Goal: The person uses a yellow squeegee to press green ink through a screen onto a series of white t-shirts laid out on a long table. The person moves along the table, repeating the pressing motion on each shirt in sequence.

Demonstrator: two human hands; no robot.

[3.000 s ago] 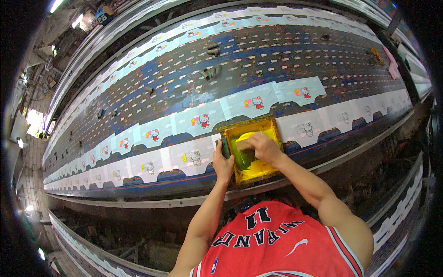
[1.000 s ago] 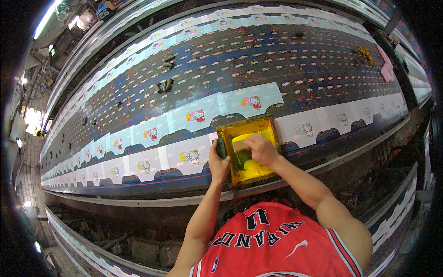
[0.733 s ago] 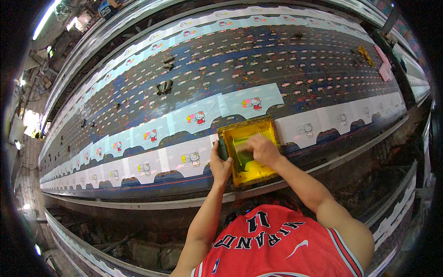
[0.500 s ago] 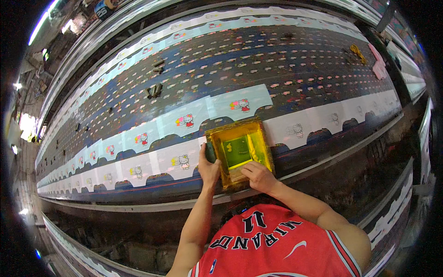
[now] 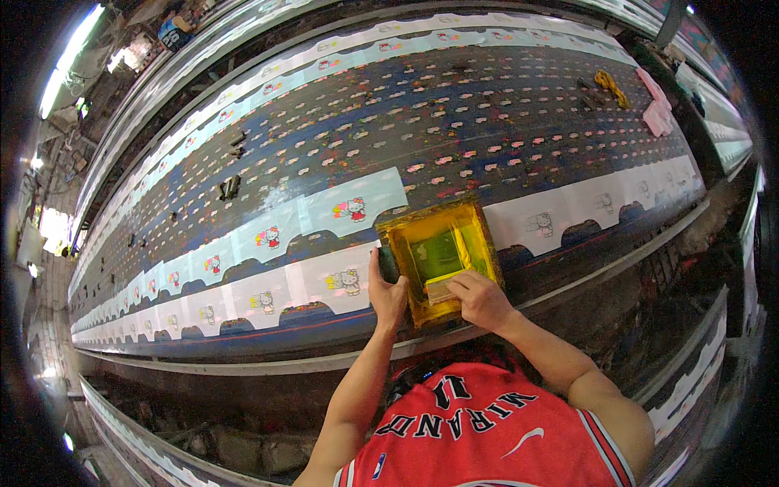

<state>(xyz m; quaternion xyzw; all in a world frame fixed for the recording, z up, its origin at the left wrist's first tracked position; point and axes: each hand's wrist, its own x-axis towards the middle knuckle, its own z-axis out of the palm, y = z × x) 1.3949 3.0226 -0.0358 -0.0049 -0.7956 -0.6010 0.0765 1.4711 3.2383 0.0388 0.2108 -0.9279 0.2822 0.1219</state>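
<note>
A yellow-stained screen-printing frame (image 5: 493,272) lies over the near row of white fabric pieces, with green mesh (image 5: 438,253) inside it. My left hand (image 5: 388,299) grips its left side at a dark block, thumb toward the frame and fingers partly hidden. My right hand (image 5: 482,299) is closed on a squeegee (image 5: 439,290), which rests in yellow ink at the near end of the mesh. Left of the frame, a white piece (image 5: 347,284) bears a cartoon cat with yellow parts. To the right, another white piece (image 5: 540,227) carries only grey outlines.
Pale blue printed pieces (image 5: 357,199) lie in a row beyond the white ones on the long dark table (image 5: 324,138). Small dark objects (image 5: 230,188), a yellow cloth (image 5: 610,88) and pink fabric (image 5: 656,105) rest farther off. A metal rail (image 5: 243,367) runs along the near edge.
The frame and both my hands have shifted right along the white row by about one piece. Another piece with yellow print now shows on the frame's left. The view moved right too.
</note>
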